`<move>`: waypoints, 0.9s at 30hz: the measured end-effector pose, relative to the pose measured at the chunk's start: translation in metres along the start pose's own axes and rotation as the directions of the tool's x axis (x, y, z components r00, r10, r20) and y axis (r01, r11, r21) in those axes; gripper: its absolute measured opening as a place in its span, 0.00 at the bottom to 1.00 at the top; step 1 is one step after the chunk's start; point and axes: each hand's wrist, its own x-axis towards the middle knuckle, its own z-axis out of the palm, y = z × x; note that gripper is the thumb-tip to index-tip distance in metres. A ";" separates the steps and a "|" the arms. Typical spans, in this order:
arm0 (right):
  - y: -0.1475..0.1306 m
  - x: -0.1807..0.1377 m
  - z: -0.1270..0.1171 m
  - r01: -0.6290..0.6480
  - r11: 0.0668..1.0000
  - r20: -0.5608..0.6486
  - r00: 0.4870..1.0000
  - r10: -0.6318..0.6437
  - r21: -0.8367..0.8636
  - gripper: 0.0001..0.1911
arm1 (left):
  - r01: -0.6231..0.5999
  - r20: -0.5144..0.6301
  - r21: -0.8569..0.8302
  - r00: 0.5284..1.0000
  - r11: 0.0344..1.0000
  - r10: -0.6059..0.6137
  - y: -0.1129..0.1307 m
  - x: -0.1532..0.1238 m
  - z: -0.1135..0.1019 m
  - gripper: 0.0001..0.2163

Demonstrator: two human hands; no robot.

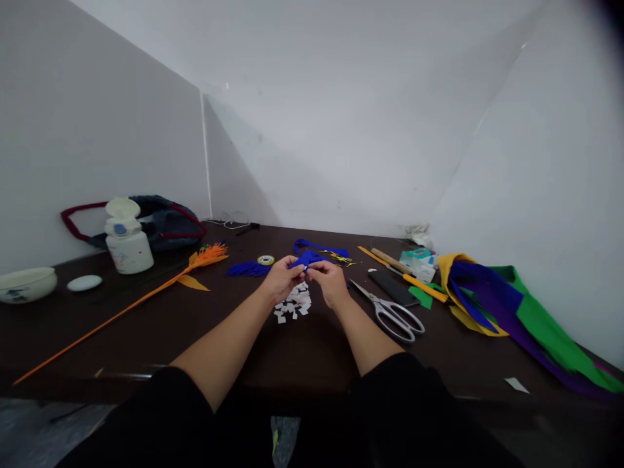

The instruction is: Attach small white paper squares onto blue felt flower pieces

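Note:
My left hand (283, 278) and my right hand (330, 282) meet above the dark table (146, 325), both pinching a small blue piece of paper or felt (307, 259) between their fingertips. Just under the hands lies a heap of small white paper scraps (294, 304). A fringed blue piece (246, 268) and a small roll of tape (266, 260) lie just beyond my left hand. A blue strip (319, 248) lies farther back.
Scissors (392, 313) lie right of my hands, beside a dark flat case (390, 286), an orange-handled tool (424, 288) and coloured felt sheets (492, 302). At left are an orange paper flower on a long stem (146, 296), a white bottle (127, 239), a bag (163, 224) and a bowl (24, 284).

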 end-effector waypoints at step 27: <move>0.007 0.003 -0.003 -0.113 0.986 0.033 0.993 0.110 0.119 0.10 | -0.076 0.002 0.339 0.997 0.938 0.080 -0.003 0.001 -0.002 0.11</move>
